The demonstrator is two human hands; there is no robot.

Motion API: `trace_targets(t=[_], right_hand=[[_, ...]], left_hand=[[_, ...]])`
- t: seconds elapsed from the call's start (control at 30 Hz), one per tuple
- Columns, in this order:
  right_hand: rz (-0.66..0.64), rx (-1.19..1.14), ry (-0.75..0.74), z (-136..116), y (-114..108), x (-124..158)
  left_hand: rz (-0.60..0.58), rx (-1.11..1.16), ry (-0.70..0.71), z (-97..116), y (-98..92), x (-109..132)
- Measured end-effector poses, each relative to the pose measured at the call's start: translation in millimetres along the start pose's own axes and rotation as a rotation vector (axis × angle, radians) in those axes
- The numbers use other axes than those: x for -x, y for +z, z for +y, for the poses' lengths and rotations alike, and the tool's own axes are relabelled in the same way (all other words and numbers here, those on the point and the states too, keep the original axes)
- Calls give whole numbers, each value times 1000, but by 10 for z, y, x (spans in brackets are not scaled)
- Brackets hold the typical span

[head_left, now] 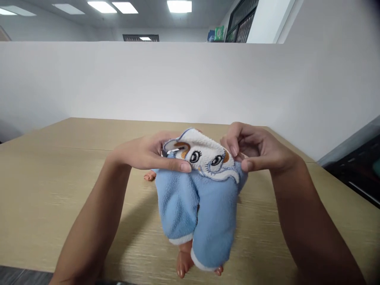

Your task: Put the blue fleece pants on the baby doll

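Doll feet [184, 266]: bare, nearest the camera, poking out of the white-cuffed legs of the outfit and resting on the table.
Doll [150, 175]: mostly covered by the garment; one small bare hand shows at the left, just under the left hand's wrist.
Blue fleece outfit [196, 209]: on the doll, held up over the middle of the table, legs hanging toward the camera.
White elephant patch [204, 156]: embroidered eyes and orange ears, at the top of the outfit between the two hands.
Left hand [148, 152]: fingers pressed together, thumb along the patch's left edge, pinching the fabric.
Right hand [255, 148]: fingers curled, thumb and fingertips pinching the outfit's right upper edge.
Wooden table [53, 178]: light, under everything.
White partition [118, 79]: behind the table's far edge.
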State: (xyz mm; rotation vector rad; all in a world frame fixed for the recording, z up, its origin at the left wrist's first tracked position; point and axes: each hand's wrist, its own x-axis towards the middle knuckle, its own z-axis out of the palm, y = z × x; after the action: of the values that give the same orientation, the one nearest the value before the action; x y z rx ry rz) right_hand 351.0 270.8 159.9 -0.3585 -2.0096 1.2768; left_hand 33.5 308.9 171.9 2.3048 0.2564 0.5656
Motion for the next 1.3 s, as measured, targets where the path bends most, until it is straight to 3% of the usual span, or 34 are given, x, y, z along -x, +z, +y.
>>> trace_targets(t=[0.1, 0.27, 0.43, 0.57, 0.77, 0.83, 1.0, 1.2, 1.3], right_hand=[[32, 138, 106, -77, -56, 39], [-183, 392, 245, -90, -76, 34], [-169, 498, 333, 6, 23, -36], [-39, 371, 233, 97, 90, -107], [243, 230, 23, 158, 170, -199], [221, 225, 4, 174, 160, -204], [4, 141, -16, 220, 138, -197], [34, 136, -6, 217, 153, -190], [38, 74, 21, 198, 149, -159]], left_hand=[[51, 10, 65, -9, 8, -22], [185, -25, 145, -19, 33, -104], [200, -39, 209, -93, 39, -119], [185, -34, 248, -136, 54, -111], [293, -51, 165, 18, 102, -100], [318, -57, 147, 62, 114, -89], [331, -52, 130, 127, 142, -51], [339, -30, 192, 182, 152, -16], [288, 27, 210, 179, 142, -31]])
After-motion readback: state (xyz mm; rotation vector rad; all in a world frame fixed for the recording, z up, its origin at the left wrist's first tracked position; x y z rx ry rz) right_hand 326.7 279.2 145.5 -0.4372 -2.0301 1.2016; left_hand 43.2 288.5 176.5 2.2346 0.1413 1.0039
